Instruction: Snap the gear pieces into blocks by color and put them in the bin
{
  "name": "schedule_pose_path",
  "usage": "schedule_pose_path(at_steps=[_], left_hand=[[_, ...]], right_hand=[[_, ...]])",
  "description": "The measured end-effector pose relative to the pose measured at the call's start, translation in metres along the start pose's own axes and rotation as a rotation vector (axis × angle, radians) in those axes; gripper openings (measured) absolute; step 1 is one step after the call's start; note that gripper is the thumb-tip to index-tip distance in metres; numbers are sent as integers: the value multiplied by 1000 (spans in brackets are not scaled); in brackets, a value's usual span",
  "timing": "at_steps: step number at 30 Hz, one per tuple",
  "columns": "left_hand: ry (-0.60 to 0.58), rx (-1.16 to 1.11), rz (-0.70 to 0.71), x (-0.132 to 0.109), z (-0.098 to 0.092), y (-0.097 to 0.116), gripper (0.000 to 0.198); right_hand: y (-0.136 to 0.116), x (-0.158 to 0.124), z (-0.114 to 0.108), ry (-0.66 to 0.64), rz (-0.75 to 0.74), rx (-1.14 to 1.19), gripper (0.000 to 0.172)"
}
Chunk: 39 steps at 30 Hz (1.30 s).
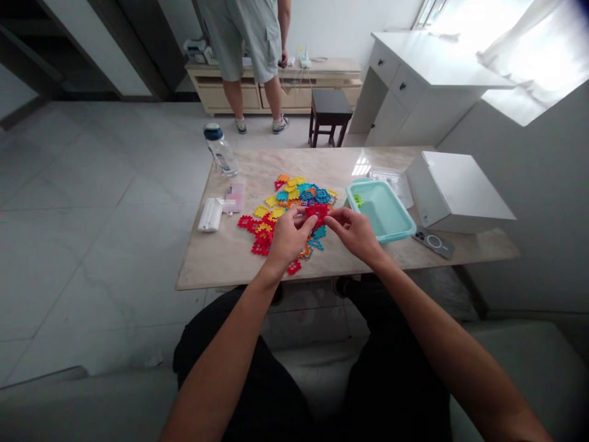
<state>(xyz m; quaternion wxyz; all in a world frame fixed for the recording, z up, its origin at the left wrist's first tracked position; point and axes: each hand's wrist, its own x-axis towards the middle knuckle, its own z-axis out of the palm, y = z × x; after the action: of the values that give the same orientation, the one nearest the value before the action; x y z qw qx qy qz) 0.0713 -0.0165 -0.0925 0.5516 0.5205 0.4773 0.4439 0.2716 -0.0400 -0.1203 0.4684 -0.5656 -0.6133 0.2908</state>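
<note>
A heap of flat plastic interlocking pieces in red, yellow, orange and blue lies on the marble table. Over its near side my left hand and my right hand meet. Both pinch a cluster of red pieces between thumbs and fingers, held just above the heap. A single red piece lies close to my left wrist. Right of my right hand stands a teal bin with one green piece inside.
A water bottle, a white box-like item and a pink card lie on the table's left. A white box and a phone sit at the right. Another person stands by a cabinet; a dark stool is beyond the table.
</note>
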Motion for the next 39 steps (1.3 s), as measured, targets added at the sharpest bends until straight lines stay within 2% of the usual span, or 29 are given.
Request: schedule_pose_path(at_steps=[2, 4, 6, 8, 10, 13, 15, 19, 24, 30, 35, 37, 39], left_hand=[[14, 55, 44, 0, -1, 2, 25], [5, 117, 77, -1, -1, 4, 22], [-38, 153, 83, -3, 1, 4, 23], [-100, 164, 82, -5, 2, 3, 24], [-159, 163, 97, -7, 4, 2, 27], [-243, 107, 123, -9, 4, 5, 29], [-285, 45, 112, -9, 2, 8, 35], [-325, -124, 12, -9, -1, 16, 55], [-410, -271, -110, -9, -3, 19, 55], [-513, -272, -169, -6, -11, 20, 52], [-491, -268, -152, -2, -16, 21, 47], [-414, -231, -107, 0, -17, 21, 46], [-288, -175, -28, 2, -17, 20, 42]], right_hand=[[-1, -2, -4, 53, -147, -142, 61], [-4, -4, -9, 22, -298, -253, 82], [-8, -5, -11, -37, -402, -331, 88], [-11, -6, -11, -72, -452, -386, 85], [-12, -7, -9, -98, -473, -413, 74], [-13, -7, -8, -112, -467, -385, 58], [-16, -7, -9, -91, -448, -334, 54], [-24, -8, -14, -61, -457, -258, 55], [-30, -8, -15, -112, -519, -209, 59], [-36, -11, -12, -99, -633, -144, 64], [-37, -9, -6, -96, -557, -180, 65], [-33, -6, -2, -83, -503, -232, 62], [-27, -3, 3, -56, -463, -297, 59]])
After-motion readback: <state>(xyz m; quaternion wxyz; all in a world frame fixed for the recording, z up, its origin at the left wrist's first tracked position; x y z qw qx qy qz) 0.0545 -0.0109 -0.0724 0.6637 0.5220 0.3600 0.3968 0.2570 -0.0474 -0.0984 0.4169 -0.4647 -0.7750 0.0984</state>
